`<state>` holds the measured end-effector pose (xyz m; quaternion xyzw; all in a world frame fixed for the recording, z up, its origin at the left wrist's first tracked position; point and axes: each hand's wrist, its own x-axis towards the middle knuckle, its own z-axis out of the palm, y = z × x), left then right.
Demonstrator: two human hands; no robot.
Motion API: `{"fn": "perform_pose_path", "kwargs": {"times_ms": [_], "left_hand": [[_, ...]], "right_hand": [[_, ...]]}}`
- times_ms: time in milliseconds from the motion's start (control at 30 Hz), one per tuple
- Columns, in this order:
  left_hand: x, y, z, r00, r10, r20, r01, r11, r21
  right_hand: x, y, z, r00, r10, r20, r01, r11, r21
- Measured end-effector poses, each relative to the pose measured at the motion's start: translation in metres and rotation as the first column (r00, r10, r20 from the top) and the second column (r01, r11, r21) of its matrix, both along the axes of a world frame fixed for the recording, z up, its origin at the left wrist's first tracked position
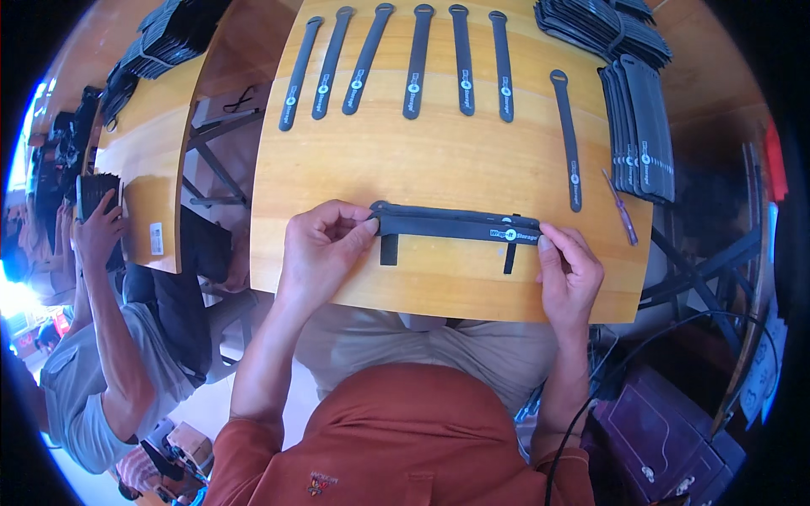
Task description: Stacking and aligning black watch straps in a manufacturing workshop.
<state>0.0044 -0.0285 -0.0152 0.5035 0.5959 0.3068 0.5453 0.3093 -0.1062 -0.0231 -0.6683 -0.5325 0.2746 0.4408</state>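
Near the table's front edge, a small stack of dark grey straps (447, 225) lies sideways, white print near its right end. My left hand (325, 244) pinches the left end, where a rounded tip shows, between thumb and fingers. At the opposite end my right hand (571, 268) grips the tip with its thumb and fingers. Two short black strips, one on the left (388, 250) and a thinner one on the right (510, 260), stick out from under the stack toward me. How many straps the stack holds, I cannot tell.
Several single straps (419, 63) lie in a row at the far side, another strap (570, 139) apart at right. Bundled straps (643, 126) and a banded pile (603, 29) sit at the right edge. A purple-handled screwdriver (622, 211) lies near. A co-worker's hand (99, 232) works at the left table.
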Motion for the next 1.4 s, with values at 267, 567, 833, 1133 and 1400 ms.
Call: {"fn": "perform_pose_path", "kwargs": {"times_ms": [267,567,833,1133,1400], "left_hand": [[-0.003,0.001,0.002,0.997,-0.060,-0.040,0.059,0.998,-0.033],[-0.005,-0.001,0.002,0.998,-0.059,-0.001,0.059,0.998,-0.035],[-0.006,0.001,0.003,0.998,-0.065,-0.014,0.065,0.997,-0.044],[-0.006,0.001,0.003,0.997,-0.073,-0.011,0.073,0.997,-0.035],[-0.003,-0.002,-0.005,0.999,-0.048,-0.012,0.048,0.999,0.003]], "right_hand": [[-0.002,0.000,-0.005,0.997,-0.035,0.066,0.034,0.999,0.027],[-0.004,0.002,-0.006,0.993,-0.038,0.108,0.029,0.996,0.084],[-0.006,0.000,-0.006,0.997,-0.060,0.050,0.057,0.997,0.048],[-0.003,0.001,-0.009,0.997,-0.035,0.068,0.029,0.995,0.091],[-0.003,0.002,-0.010,0.994,-0.056,0.096,0.043,0.991,0.128]]}}
